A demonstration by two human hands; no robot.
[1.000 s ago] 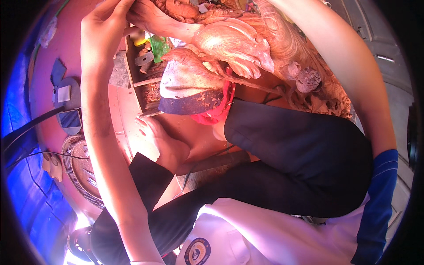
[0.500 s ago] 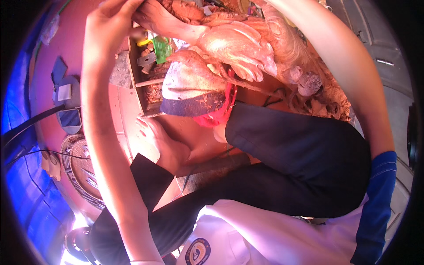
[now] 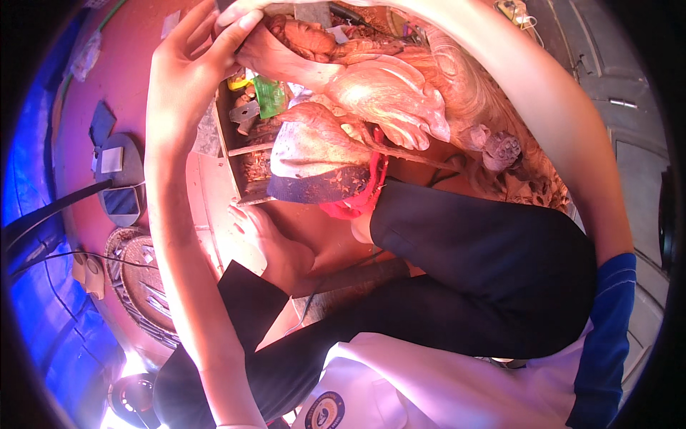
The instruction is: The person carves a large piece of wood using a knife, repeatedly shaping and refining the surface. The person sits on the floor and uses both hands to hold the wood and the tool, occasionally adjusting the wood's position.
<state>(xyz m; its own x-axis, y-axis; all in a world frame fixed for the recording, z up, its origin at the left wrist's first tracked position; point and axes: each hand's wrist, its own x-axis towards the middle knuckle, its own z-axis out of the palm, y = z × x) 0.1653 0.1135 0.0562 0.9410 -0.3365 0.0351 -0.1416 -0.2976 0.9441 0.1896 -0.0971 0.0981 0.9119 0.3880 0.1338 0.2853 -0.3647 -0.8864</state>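
A reddish-brown wood carving [image 3: 386, 89] lies at the top middle, with a carved face, flowing folds and a flower bud. Its smooth limb [image 3: 296, 63] reaches left toward my hands. My left hand [image 3: 189, 64] is at the upper left by that limb's end, its thumb and fingers curled together; what they grip is hidden. Arching over the carving, my right arm brings my right hand [image 3: 268, 7] to the top edge beside the left thumb. Most of that hand is cut off or covered, so its fingers cannot be read.
Below the carving sits a wooden box [image 3: 234, 168] with wood shavings and a green packet [image 3: 268, 96]. A white and dark cloth [image 3: 314, 161] covers the end of my right leg; my bare foot [image 3: 268, 247] is nearby. Left are a round woven tray [image 3: 136, 286] and cables.
The view has shifted, so most things sit slightly lower and further right. My right hand now shows at the top edge, meeting my left, which shows more of its fingers.
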